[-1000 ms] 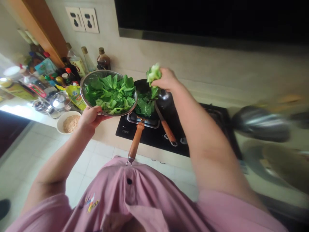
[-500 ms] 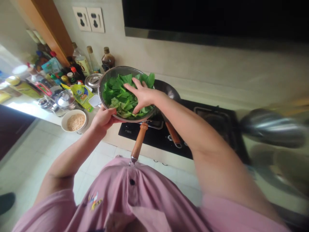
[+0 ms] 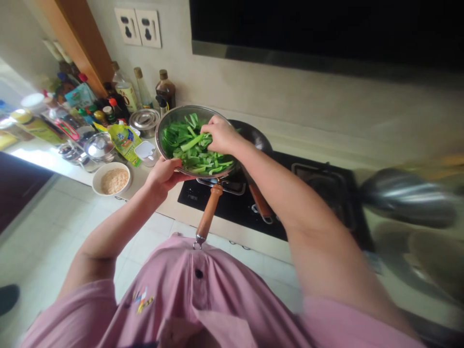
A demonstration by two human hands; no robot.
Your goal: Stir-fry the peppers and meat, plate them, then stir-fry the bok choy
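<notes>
Setting: kitchen, pale tiled wall with two sockets [image 3: 138,27], dark hood above, pale tiled floor below.
Bench: light bench [image 3: 43,159] along the wall, carrying a black hob [image 3: 290,203] set into it.
View: head camera, looking down over a pink shirt [image 3: 203,309].
Left hand: left hand [image 3: 165,175] grips the near rim of a metal bowl [image 3: 170,118], thumb over the edge, and holds it raised and tilted.
Bowl position: over the near-left edge of the dark wok [image 3: 253,137], covering most of it.
Contents: cut green leaves [image 3: 188,150] fill the bowl.
Right hand: right hand [image 3: 219,135] is inside the bowl, fingers curled shut around a bunch of the leaves.
Wok: sits on the hob; its wooden handle [image 3: 207,217] points toward the person.
Second handle: a utensil handle [image 3: 259,205] lies beside it, to the right, its head hidden behind the forearm.
Left of hob: white bowl of crumbs [image 3: 112,180], lidded steel pot [image 3: 144,122], yellow-green pouch [image 3: 125,140], sauce bottles [image 3: 165,89] against the wall.
Right edge: blurred metal cookware [image 3: 406,198]; detail cannot be made out.
</notes>
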